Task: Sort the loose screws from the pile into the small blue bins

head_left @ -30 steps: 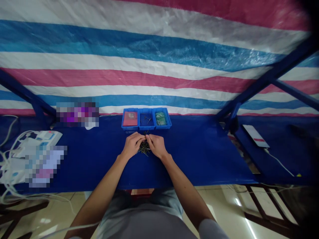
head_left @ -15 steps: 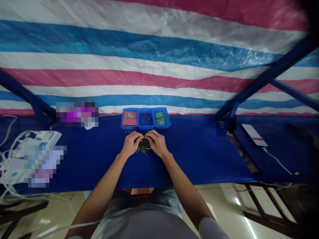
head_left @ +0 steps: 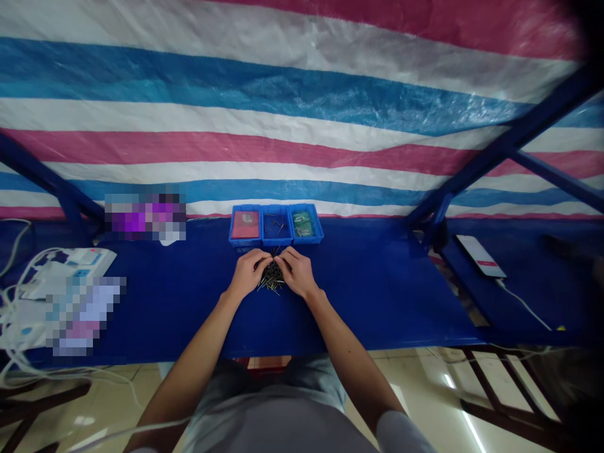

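A loose pile of thin metal pins or small nails (head_left: 272, 281) lies on the blue tabletop (head_left: 377, 302), directly in front of a three-compartment blue bin (head_left: 276, 225). My left hand (head_left: 248, 274) curves over the pile's left side, and my right hand (head_left: 297, 272) curves over its right side. Their fingertips nearly meet above the pile. Whether either hand pinches a pin is hidden. The bin's left compartment holds a reddish item, the middle one a few dark pins, and the right one green items.
A striped pink, white and blue tarpaulin hangs behind the table, braced by a blue metal frame (head_left: 509, 145). A phone (head_left: 480, 256) with a white cable lies to the right. White papers and tangled cables (head_left: 28, 302) sit to the left, with blurred items nearby.
My fingers have shifted slightly over the pile, and both hands stay at it. The view has drifted a little.
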`<state>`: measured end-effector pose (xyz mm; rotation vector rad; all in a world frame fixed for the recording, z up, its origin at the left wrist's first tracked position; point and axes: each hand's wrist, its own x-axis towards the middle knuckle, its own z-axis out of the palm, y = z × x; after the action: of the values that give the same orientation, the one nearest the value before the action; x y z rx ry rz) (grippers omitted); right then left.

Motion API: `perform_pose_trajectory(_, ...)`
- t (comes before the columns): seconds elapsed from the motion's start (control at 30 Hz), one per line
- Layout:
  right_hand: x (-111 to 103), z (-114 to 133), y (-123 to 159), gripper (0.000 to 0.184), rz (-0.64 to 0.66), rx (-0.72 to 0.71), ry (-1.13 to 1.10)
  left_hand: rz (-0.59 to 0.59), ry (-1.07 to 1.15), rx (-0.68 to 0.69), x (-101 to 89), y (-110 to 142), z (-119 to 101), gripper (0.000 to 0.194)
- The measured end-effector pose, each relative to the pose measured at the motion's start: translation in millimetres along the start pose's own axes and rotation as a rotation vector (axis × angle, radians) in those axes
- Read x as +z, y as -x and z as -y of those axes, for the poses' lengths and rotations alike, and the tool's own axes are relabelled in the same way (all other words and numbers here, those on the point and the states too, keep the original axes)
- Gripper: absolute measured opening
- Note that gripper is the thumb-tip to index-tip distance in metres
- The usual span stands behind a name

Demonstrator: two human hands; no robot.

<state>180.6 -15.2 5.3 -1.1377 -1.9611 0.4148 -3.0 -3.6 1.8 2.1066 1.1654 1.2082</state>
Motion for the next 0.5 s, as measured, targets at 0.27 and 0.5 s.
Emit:
perform_pose_trajectory(0.27, -0.9, -0.7, -1.6, 0.021, -0.016, 0.031, -0.082, -0.012, -0.001, -0.05, 0.2, -0.1, 1.2, 0.022)
perform_pose_trajectory(0.5, 0.6, -1.4, -2.7, 0.021, -0.038, 0.007, -0.124, -0.004, -0.025, -0.043, -0.8, -1.1, -1.2, 0.024)
